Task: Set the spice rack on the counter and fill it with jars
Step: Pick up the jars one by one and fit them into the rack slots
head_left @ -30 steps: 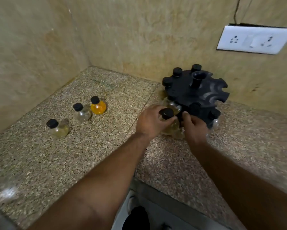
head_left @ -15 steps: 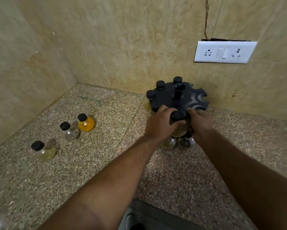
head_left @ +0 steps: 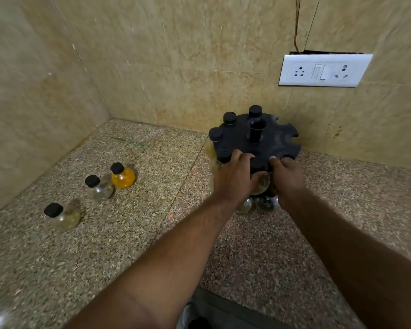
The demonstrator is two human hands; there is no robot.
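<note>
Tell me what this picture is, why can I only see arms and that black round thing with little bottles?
The camera sits on a person's head, looking down, so you see only their arms. The left hand and right hand are at the near edge of a black spice rack on a speckled stone counter in a wall corner. Between the hands is a small jar, seemingly going into a slot. Three black caps poke up from jars already in. Three jars wait on the left: an orange jar and two clearer ones. A white socket plate is on the wall.
</note>
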